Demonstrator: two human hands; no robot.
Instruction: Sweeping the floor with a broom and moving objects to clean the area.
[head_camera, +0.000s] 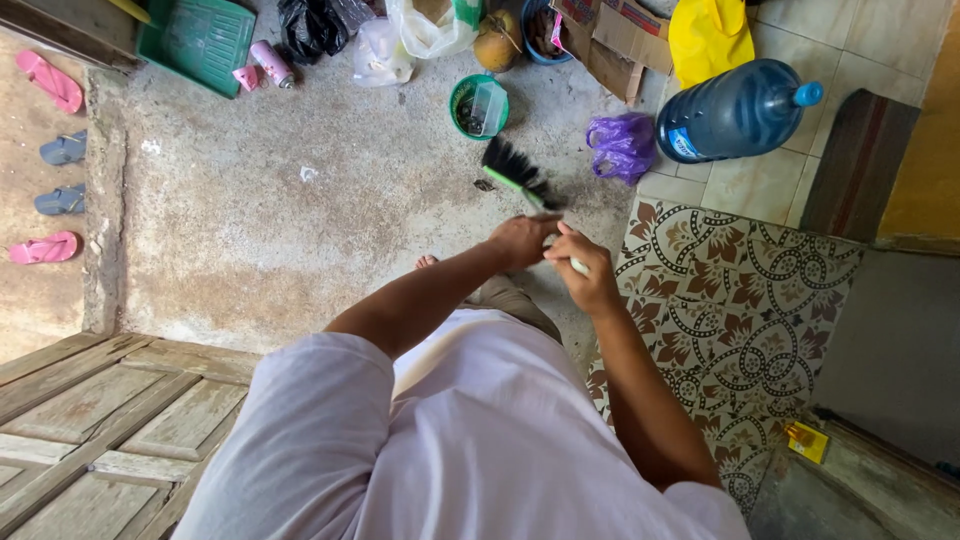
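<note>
Centrally, fingers of both hands curled shut around a pale broom handle (578, 266): left hand (522, 240) higher on the shaft, right hand (585, 275) just below, touching it. Broom (515, 172) with black bristles and green neck, bristle end down on the bare concrete floor (260, 230), tilted away from the body.

Placed relative to the broom:
- Just beyond the bristles: small green bucket (477, 105) holding a clear container.
- Right of the bristles, near: crumpled purple plastic bag (622, 146); beside that, large blue water bottle (735, 110) lying on pale tiles.
- Right of the handle, underfoot: patterned floor mat (735, 310) in brown and cream.
- Far beyond, along the wall: cardboard box (612, 40), yellow bag (708, 35), black bag (312, 25), green tray (197, 40), pink spray can (271, 63).
- Well to the left: pink and blue sandals (48, 170) on the ground.
- Near left, behind: weathered wooden door (100, 430).
</note>
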